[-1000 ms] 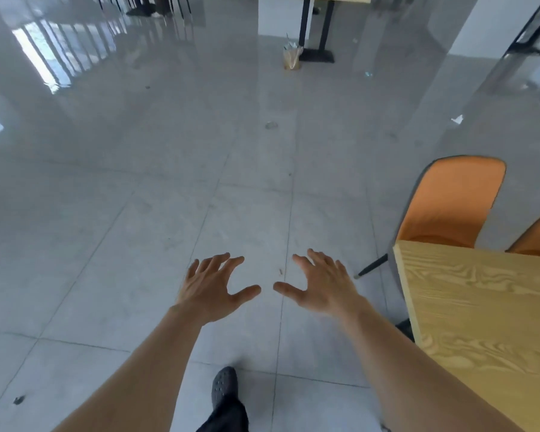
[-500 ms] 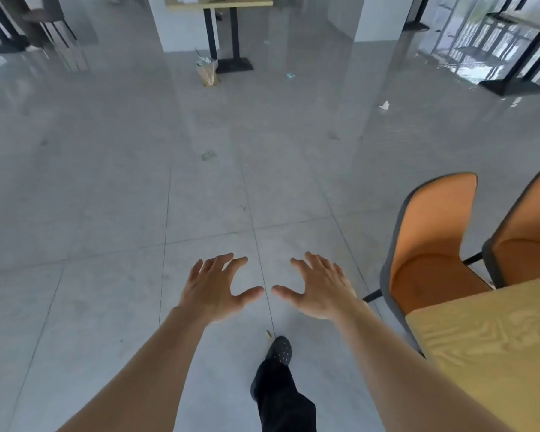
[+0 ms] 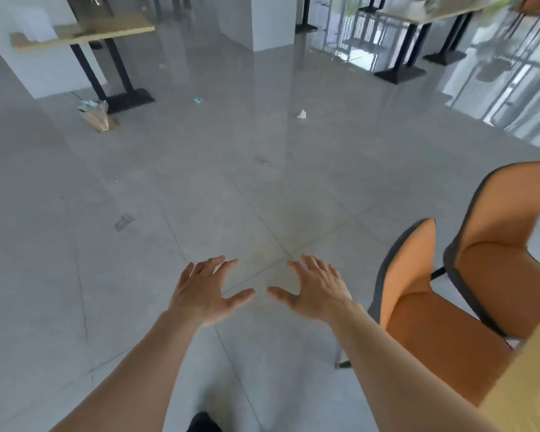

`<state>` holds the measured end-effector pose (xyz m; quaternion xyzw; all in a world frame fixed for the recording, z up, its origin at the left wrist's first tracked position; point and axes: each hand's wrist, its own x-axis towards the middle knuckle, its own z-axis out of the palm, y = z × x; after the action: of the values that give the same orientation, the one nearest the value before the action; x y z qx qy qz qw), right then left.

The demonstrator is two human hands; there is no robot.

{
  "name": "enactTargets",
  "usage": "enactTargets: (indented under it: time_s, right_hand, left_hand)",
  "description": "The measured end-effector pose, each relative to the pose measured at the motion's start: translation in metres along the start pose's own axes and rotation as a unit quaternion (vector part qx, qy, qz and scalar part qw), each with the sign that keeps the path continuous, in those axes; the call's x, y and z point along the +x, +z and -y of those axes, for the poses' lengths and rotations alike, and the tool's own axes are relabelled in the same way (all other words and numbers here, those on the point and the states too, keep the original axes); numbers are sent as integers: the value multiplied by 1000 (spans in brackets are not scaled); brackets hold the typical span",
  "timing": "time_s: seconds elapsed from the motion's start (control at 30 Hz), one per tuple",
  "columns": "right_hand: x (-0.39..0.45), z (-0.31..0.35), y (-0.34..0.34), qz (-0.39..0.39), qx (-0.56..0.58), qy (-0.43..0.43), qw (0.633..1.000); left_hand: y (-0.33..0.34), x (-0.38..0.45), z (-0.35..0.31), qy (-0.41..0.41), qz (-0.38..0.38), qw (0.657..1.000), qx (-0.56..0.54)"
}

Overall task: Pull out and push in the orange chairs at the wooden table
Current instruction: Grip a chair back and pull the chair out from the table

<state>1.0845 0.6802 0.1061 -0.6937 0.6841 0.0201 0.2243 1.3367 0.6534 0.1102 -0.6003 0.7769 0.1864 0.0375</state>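
Head view: grey tiled floor (image 3: 144, 275) fills most of the frame, wide open ahead and to the left, glossy with reflections toward the back. Wooden bench (image 3: 530, 385) is cut off at the bottom right, only a blurred corner showing. Two orange chairs sit at its far side: the farther chair (image 3: 505, 244) is cropped by the right edge, its seat partly tucked under the bench corner; the nearer chair (image 3: 418, 322) has its lower seat hidden by the right forearm and the bench, one dark leg visible on the floor. Gap between the two chairs is narrow, a dark leg crossing it. Background tables (image 3: 85, 29) at the top left and top right are blurred, tops cut off; black bases stand on the floor. Paper bag (image 3: 99, 118) leans by the left table base, contents unclear. Small litter scraps (image 3: 301, 114) lie mid-floor, too small to identify.

Left hand (image 3: 205, 296) and right hand (image 3: 317, 291) hover palm-down over bare floor, fingers spread wide, each grip fully open and holding nothing. Right hand is near the nearer chair's back edge but apart from it. Thumbs point at each other, not touching. Dark shoe (image 3: 201, 424) is cut off at the bottom edge.
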Motion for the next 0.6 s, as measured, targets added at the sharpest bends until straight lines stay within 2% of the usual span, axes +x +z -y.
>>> enactTargets:
  time_s: [0.2, 0.37, 0.6]
  right_hand:
    - [108, -36, -37, -27, 24, 100, 994]
    - [184, -53, -75, -45, 54, 203, 977]
    - [217, -105, -121, -95, 105, 357, 923]
  left_hand:
    - [-31, 174, -4, 110, 21, 993, 24]
    - [-71, 315, -24, 225, 51, 972, 45]
    - [-101, 454, -119, 378, 77, 915, 113]
